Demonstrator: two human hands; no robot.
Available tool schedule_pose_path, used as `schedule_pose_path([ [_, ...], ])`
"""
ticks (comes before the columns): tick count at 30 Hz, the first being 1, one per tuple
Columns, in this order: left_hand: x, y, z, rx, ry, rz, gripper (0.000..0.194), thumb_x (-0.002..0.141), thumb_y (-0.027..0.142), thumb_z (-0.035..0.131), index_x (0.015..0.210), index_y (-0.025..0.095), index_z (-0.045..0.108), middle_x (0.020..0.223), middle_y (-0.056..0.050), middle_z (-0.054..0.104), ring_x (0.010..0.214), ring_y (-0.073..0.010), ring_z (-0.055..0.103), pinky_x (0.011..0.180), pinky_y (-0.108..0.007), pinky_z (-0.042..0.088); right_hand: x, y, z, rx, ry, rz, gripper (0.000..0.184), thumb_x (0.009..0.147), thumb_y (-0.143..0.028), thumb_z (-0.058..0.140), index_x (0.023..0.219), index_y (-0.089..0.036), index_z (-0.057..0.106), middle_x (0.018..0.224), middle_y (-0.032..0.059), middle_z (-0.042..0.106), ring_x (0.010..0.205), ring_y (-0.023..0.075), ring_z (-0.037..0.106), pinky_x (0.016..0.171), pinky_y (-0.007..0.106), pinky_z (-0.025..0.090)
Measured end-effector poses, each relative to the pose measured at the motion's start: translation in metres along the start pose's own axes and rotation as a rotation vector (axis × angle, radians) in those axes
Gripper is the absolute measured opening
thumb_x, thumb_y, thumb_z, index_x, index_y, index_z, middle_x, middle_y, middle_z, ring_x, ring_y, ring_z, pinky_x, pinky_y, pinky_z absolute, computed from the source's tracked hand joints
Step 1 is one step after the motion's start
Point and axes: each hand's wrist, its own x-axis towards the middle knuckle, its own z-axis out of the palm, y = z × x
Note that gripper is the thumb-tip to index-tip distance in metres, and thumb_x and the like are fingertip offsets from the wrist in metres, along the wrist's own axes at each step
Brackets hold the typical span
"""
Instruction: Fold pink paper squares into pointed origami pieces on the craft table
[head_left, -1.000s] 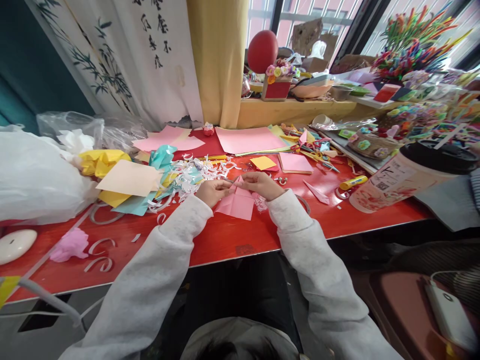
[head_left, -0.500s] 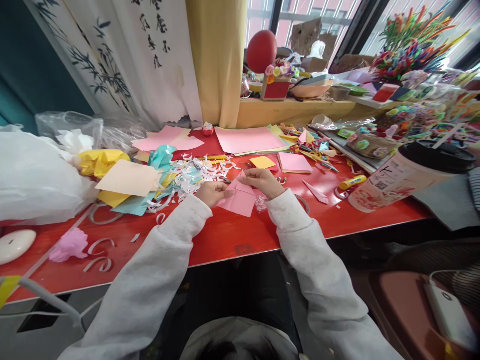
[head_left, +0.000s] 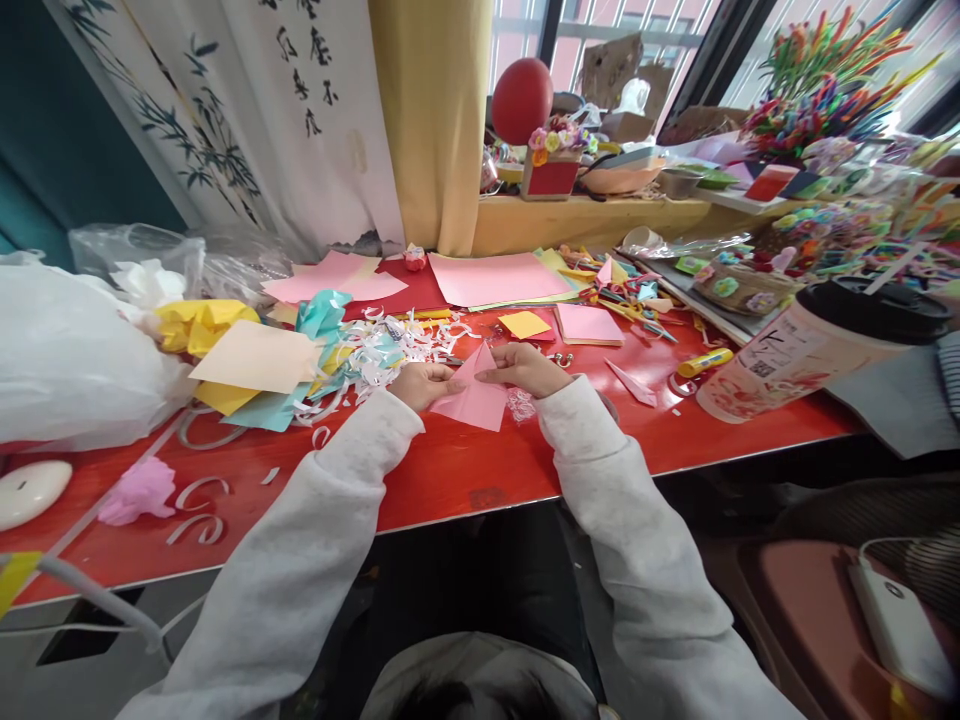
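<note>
Both of my hands reach forward in light grey fleecy sleeves over a glossy red worktop (head_left: pixel 450 495), sharing one piece of folded pink paper (head_left: pixel 474 402). The paper is at the middle of the worktop, between the hands, its upper part rising to a point and its lower part spreading wider towards me. My left hand (head_left: pixel 421 384) has its grip closed, thumb and fingers pinching the paper's left edge. My right hand (head_left: pixel 527 368) also has its grip closed, pinching the paper's upper right side. Just beside the left hand spreads a loose heap of curled white paper shreds (head_left: pixel 394 345), and further left lies a flat beige paper sheet (head_left: pixel 255 357). Beyond the right hand are a small yellow paper square (head_left: pixel 525 325) and a stack of pink paper squares (head_left: pixel 591 325). To its right lies a slim, pointed pink paper fold (head_left: pixel 632 383), then a yellow tube (head_left: pixel 705 363), then a tall, patterned pale cup with a black lid (head_left: pixel 795 350), tilted in this view.
</note>
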Motion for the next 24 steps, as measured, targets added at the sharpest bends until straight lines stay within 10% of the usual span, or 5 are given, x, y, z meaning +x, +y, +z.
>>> schedule_pose_path([
  [24, 0.007, -0.012, 0.001, 0.121, -0.037, 0.128, 0.021, 0.058, 0.030, 0.066, 0.069, 0.013, 0.061, 0.068, -0.002, 0.061, 0.061, -0.0108, 0.053, 0.062, -0.026, 0.042, -0.001, 0.001, -0.001, -0.138, 0.015, -0.091, 0.021, 0.057, -0.017, 0.064, 0.075, -0.013, 0.055, 0.076, 0.0012, 0.056, 0.068, 0.0106, 0.049, 0.066, 0.027, 0.041],
])
